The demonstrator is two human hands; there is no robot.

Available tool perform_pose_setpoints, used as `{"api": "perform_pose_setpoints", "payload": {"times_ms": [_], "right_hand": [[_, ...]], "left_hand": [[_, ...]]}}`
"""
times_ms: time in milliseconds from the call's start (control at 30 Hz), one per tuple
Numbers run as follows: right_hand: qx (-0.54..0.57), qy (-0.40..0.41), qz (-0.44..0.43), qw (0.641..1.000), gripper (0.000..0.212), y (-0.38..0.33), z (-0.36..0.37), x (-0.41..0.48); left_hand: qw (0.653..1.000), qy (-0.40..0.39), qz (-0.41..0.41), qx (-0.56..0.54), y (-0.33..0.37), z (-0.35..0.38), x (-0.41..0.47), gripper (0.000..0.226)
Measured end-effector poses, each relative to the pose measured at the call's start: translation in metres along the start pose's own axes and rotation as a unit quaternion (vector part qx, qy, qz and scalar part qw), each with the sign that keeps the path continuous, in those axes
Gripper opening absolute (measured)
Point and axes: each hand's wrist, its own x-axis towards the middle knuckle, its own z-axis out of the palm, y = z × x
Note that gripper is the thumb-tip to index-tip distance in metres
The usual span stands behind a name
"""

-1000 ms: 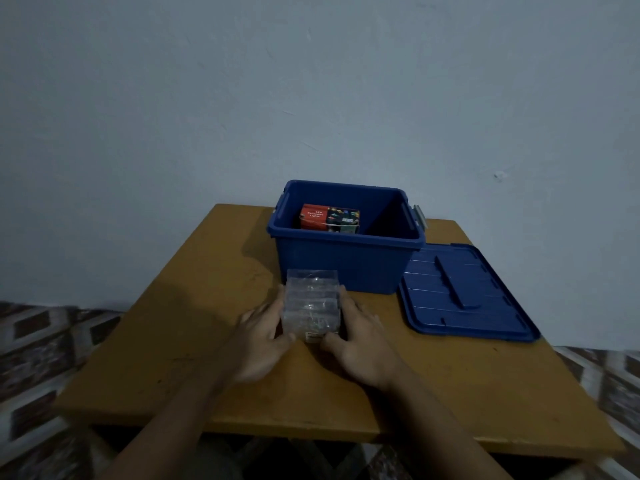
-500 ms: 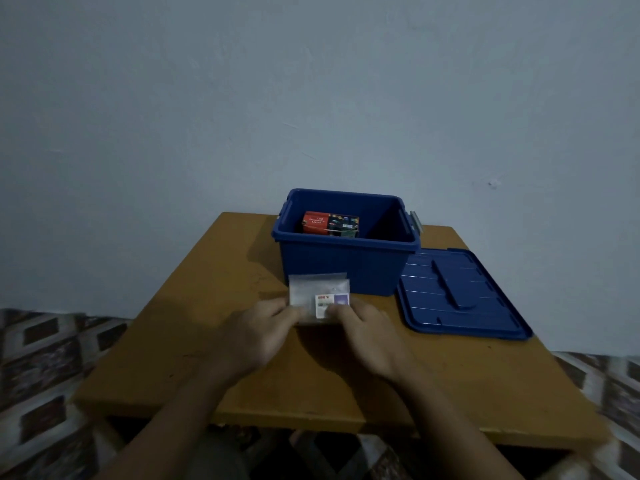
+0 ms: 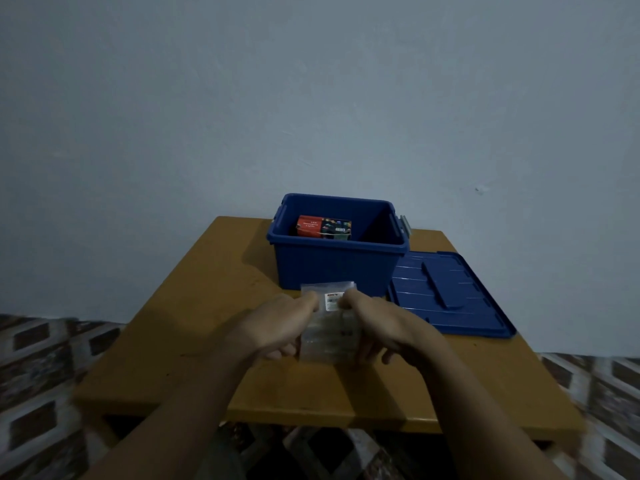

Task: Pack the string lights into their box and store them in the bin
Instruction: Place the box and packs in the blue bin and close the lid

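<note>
both hands hold a clear plastic box [image 3: 329, 341] over the middle of the worktop [image 3: 194, 327], just in front of the blue bin [image 3: 332, 268]. the left hand [image 3: 277, 323] grasps its left side and the right hand [image 3: 384, 327] grasps its right side. the fingers [image 3: 282, 351] curl under it and the thumbs sit up near a small label [image 3: 334, 301] at its top. the box looks tipped up toward the person. i cannot tell if its bottom edge touches the worktop. the string lights seem to be inside it, but the picture is too dim and blurry to be sure.

the bin stands open by the far edge of the worktop. a red box [image 3: 323, 228] already lies inside it, on the left. the blue lid [image 3: 446, 292] lies flat beside the bin, toward the right edge.

the next step is likely to lift the clear box over the bin's near wall and set it down inside.

things that could go wrong:
- the plastic is smooth, so it could slip out if the hands loosen.
- if it is not shut well, it could pop open and the lights could fall out.
- if it is lifted too low, it could bump the near wall and push the bin back toward the far edge.
- if it lands on the red box, it could sit crooked and stop the lid from closing.
</note>
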Motion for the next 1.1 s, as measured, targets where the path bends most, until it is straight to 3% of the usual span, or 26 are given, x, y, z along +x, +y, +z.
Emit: {"api": "perform_pose_setpoints", "payload": {"times_ms": [67,133,333,433,633,900,1100], "right_hand": [[0.003,0.002,0.005,1.000,0.083,0.000,0.002,0.001],[-0.005,0.011,0.002,1.000,0.083,0.002,0.004,0.003],[0.078,0.008,-0.027,0.997,0.048,0.008,0.005,-0.003],[0.088,0.018,-0.056,0.994,0.042,0.011,0.006,-0.004],[0.084,0.038,-0.048,0.995,0.054,0.014,0.007,-0.003],[0.090,0.048,-0.057,0.993,0.050,0.016,0.011,-0.001],[0.097,0.029,-0.046,0.994,0.061,0.012,0.006,-0.001]], "left_hand": [[1.000,-0.009,-0.006,0.006,0.001,-0.001,-0.002,0.040],[1.000,-0.019,-0.013,0.003,0.002,-0.002,-0.002,0.036],[0.999,-0.012,-0.019,-0.042,0.001,0.002,0.002,0.044],[0.995,-0.001,-0.003,-0.104,0.002,0.006,-0.001,0.032],[0.995,0.013,-0.023,-0.092,-0.001,0.011,-0.002,0.042],[0.996,0.006,-0.011,-0.093,-0.004,0.005,-0.007,0.033],[0.996,0.010,0.007,-0.083,-0.002,-0.001,-0.009,0.037]]}}
